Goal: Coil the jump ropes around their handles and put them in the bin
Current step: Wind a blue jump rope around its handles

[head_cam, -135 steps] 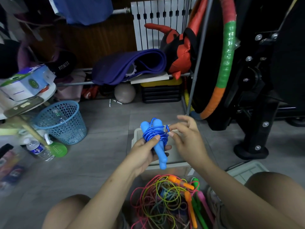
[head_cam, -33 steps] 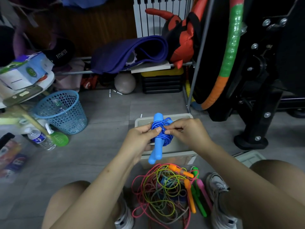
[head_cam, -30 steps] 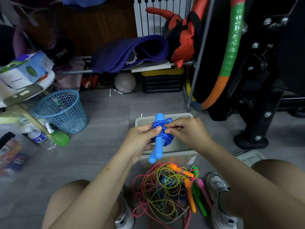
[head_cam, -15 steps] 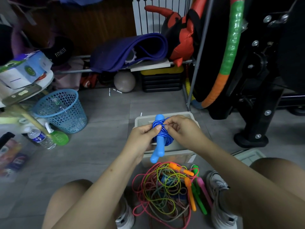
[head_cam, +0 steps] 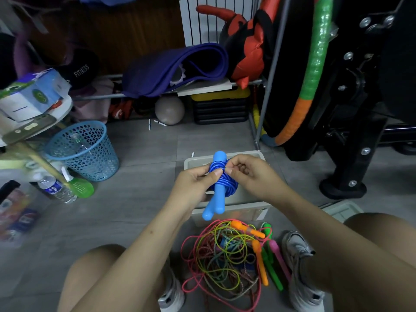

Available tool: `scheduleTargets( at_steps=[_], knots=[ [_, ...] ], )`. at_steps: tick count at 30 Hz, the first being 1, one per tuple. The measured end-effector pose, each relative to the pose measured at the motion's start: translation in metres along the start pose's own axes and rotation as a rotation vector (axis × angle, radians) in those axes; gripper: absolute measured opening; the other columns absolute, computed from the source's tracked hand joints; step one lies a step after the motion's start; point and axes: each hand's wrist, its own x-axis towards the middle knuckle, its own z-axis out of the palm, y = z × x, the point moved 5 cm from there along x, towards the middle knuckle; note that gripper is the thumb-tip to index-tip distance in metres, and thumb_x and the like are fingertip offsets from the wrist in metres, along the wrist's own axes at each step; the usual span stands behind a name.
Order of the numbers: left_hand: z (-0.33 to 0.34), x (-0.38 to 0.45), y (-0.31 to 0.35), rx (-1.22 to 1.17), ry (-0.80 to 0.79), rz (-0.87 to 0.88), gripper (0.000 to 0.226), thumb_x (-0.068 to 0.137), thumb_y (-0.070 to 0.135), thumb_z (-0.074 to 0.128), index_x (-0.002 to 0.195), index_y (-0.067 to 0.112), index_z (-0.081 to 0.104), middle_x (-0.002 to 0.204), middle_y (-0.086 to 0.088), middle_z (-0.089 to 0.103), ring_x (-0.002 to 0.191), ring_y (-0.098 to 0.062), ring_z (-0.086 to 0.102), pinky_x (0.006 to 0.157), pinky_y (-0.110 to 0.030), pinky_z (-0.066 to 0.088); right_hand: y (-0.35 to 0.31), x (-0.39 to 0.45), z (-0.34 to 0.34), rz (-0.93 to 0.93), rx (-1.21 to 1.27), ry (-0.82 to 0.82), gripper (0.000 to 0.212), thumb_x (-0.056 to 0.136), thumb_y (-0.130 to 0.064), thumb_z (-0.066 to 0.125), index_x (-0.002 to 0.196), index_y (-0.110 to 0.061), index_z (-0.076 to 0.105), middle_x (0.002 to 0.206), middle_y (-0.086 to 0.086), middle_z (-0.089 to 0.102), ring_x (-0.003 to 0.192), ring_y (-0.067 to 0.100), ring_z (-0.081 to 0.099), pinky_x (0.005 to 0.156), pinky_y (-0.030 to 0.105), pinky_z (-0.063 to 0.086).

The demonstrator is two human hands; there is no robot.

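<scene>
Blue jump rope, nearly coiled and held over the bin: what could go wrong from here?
1. The right hand only pinches the cord end; if it slips, the blue jump rope may uncoil.
2. The left hand grips only the middle, so the handles could slide apart.
3. The rope pile looks tangled and may snag later.

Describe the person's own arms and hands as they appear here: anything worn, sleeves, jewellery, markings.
Both forearms are bare, with no sleeve in view. The left hand and right hand wear no gloves, rings, watch or bracelet that can be seen. A small dark spot marks the left forearm. Fingernails look short and unpainted.
</scene>
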Motion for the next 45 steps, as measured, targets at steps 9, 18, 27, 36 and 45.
scheduleTargets(
  at_steps=[9, 18, 27, 36, 45],
  knots=[
    [0.005, 0.002, -0.008, 0.043, -0.058, -0.027, 0.012, 0.089, 0.013, 0.062, 0.099, 0.012, 0.069, 0.087, -0.009, 0.071, 0.083, -0.022, 0.065, 0.087, -0.044, 0.051, 0.004, -0.003, 0.004, 0.099, 0.055, -0.028, 0.020, 0.095, -0.011, 0.051, 0.079, -0.019, 0.058, 0.070, -0.005, 0.058, 0.060, -0.002, 0.051, 0.063, 0.017, 0.042],
    [0.003, 0.007, -0.003, -0.176, -0.073, -0.060, 0.021, 0.092, 0.005, 0.052, 0.110, 0.004, 0.063, 0.097, -0.017, 0.065, 0.090, -0.030, 0.060, 0.096, -0.057, 0.044, -0.008, -0.001, 0.000, 0.049, 0.157, -0.091, 0.022, 0.097, -0.009, 0.046, 0.081, -0.010, 0.062, 0.087, 0.004, 0.050, 0.078, 0.008, 0.047, 0.072, 0.015, 0.036],
    [0.016, 0.007, -0.006, -0.441, -0.052, -0.161, 0.029, 0.095, 0.024, 0.049, 0.117, 0.009, 0.060, 0.105, -0.015, 0.066, 0.088, -0.027, 0.065, 0.072, -0.039, 0.059, -0.010, 0.000, -0.005, -0.109, 0.218, 0.252, 0.029, 0.082, -0.005, 0.068, 0.085, -0.032, 0.058, 0.073, -0.004, 0.061, 0.066, 0.006, 0.053, 0.067, 0.016, 0.042],
    [0.003, 0.007, -0.008, -0.390, -0.083, -0.261, 0.018, 0.094, 0.030, 0.052, 0.098, 0.017, 0.065, 0.092, -0.005, 0.071, 0.075, -0.018, 0.070, 0.057, -0.030, 0.057, -0.025, -0.002, -0.008, -0.321, -0.171, 0.136, 0.020, 0.077, -0.020, 0.066, 0.095, -0.027, 0.069, 0.080, -0.014, 0.056, 0.076, 0.001, 0.050, 0.072, 0.007, 0.036],
    [0.001, -0.001, -0.006, -0.371, -0.230, -0.354, 0.034, 0.083, 0.038, 0.055, 0.107, 0.014, 0.062, 0.097, -0.006, 0.069, 0.087, -0.021, 0.067, 0.073, -0.040, 0.058, -0.018, 0.000, -0.003, -0.215, -0.204, -0.043, 0.028, 0.081, -0.002, 0.068, 0.083, -0.029, 0.059, 0.078, -0.004, 0.051, 0.065, 0.009, 0.052, 0.067, 0.020, 0.046]
  ],
)
